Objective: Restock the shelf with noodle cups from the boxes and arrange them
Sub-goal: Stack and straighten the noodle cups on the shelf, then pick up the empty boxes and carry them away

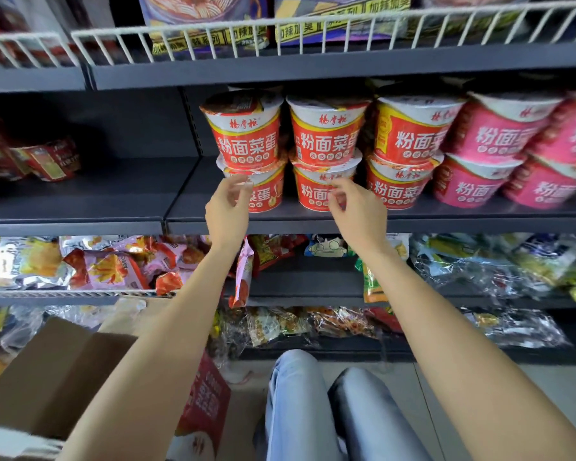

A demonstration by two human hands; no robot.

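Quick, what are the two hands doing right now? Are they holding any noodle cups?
Left hand: open, fingers loosely curled at the bottom-left red cup, holding nothing.
Right hand: open, fingers loosely curled before the next red cup, holding nothing.

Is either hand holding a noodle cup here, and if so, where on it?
Neither visibly holds one. The left hand and right hand hover with loosely curled fingers before the bottom-row red noodle cups.

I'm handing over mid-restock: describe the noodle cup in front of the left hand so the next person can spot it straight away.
Find the dark middle shelf holding two-high stacks of noodle cups. Go to the leftmost stack: the bottom red cup is the one, right in front of the left hand. Unlike its neighbours, it sits at the row's left end, with bare shelf beside it and another red cup stacked on its lid.
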